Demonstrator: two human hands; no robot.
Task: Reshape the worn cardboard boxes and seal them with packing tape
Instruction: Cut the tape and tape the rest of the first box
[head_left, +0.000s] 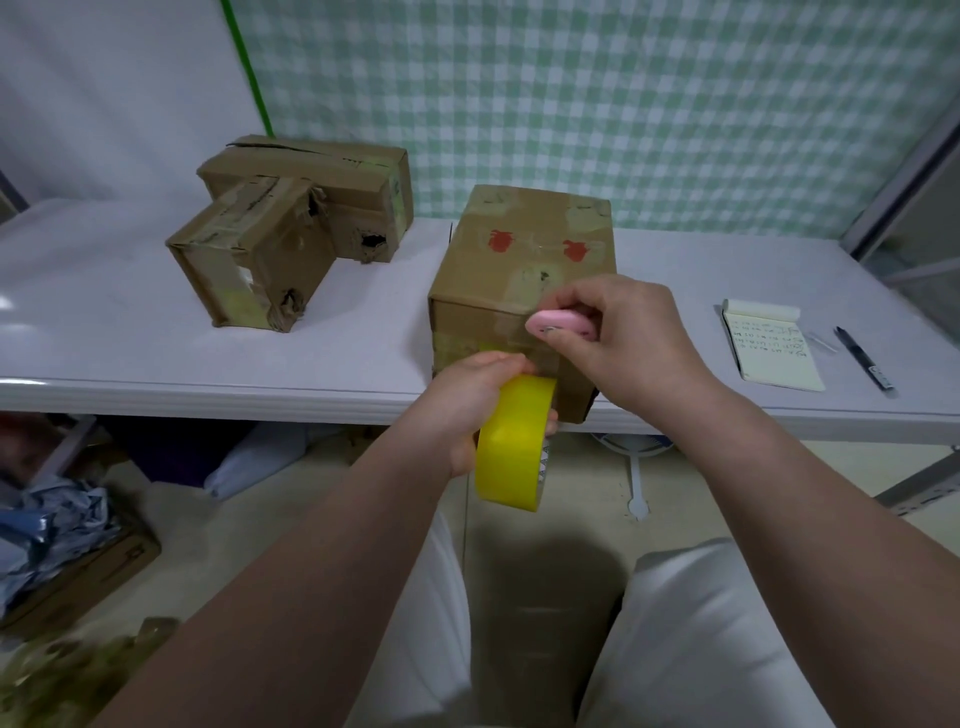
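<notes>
A brown cardboard box (524, 249) with two red marks on top stands at the table's front edge. My left hand (467, 400) grips a yellow roll of packing tape (511, 441) held below the box's near face, over the table edge. My right hand (618, 338) holds a small pink cutter (558, 323) against the near face of the box, just above the roll. Two more worn boxes sit at the back left: a torn small one (254, 260) in front of a longer one (332, 182) with a hole in its side.
A notepad (769, 343) and a black pen (865, 358) lie on the white table (104, 332) to the right. Under the table at left are an open carton with crumpled plastic (57, 540) and other clutter. A checked curtain hangs behind.
</notes>
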